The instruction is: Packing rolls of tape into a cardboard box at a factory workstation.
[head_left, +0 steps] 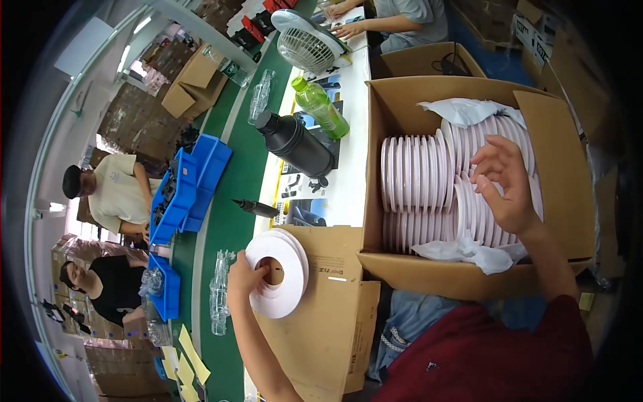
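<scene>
On a flattened piece of cardboard (321, 315) at the bench edge lie white ring-shaped discs (289, 295), stacked and slightly offset, with a round hole in the middle. My left hand (244, 278) is closed on their left side, its thumb reaching to the hole; the fingers underneath are hidden. To the right, an open cardboard box (429, 271) holds rows of similar white discs (415, 174) standing on edge. Over these rows my right hand (502, 184) is raised, fingers loosely curled and apart, with nothing in it. White plastic wrapping (469, 253) lies at both ends of the rows.
A dark bottle (298, 144), a green bottle (320, 107), a fan (305, 43) and a black pen-like tool (256, 208) stand or lie on the bench beyond. Clear plastic pieces (220, 291) rest on the green strip. Across it, two people work near blue bins (201, 181).
</scene>
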{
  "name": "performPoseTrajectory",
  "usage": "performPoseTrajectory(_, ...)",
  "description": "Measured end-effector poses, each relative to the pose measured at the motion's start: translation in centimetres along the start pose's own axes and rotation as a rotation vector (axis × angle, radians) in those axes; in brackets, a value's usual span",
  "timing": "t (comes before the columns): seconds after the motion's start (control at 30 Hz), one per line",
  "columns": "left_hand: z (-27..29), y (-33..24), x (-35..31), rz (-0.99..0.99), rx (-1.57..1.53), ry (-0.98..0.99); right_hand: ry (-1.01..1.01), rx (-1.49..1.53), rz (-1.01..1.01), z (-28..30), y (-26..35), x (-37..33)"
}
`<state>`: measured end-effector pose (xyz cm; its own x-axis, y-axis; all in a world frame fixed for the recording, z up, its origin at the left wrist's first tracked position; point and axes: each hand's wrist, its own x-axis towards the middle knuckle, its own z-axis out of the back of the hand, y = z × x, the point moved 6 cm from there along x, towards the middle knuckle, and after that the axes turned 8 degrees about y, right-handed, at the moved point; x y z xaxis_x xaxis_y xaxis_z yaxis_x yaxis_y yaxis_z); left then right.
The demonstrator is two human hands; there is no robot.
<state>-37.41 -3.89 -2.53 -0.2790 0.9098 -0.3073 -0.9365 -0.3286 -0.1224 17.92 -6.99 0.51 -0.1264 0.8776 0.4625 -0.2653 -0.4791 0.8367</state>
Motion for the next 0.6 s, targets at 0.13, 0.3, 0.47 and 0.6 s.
performPoseTrajectory(0.13, 0.0, 0.2, 0.8, 0.057, 0.062, -0.071, 0.016, -0.014, -0.037, 0.2, -0.3, -0.3)
performPoseTrajectory(0.3, 0.9, -1.0, 0.6, 0.061, 0.103, -0.026, 0.04, -0.203, -0.03, 1.0, 1.0, 0.1)
performPoseTrajectory(0.47, 5.9, -8.5, -5.9, -0.012, 0.479, -0.451, 0.057, -0.359, -0.083, 1.0, -0.4, 1.3)
performPoseTrajectory(0.6, 5.9, -22.3, -10.0, -0.499, 0.29, -0.558, 0.075, -0.476, -0.118, 1.5, -2.0, 0.8)
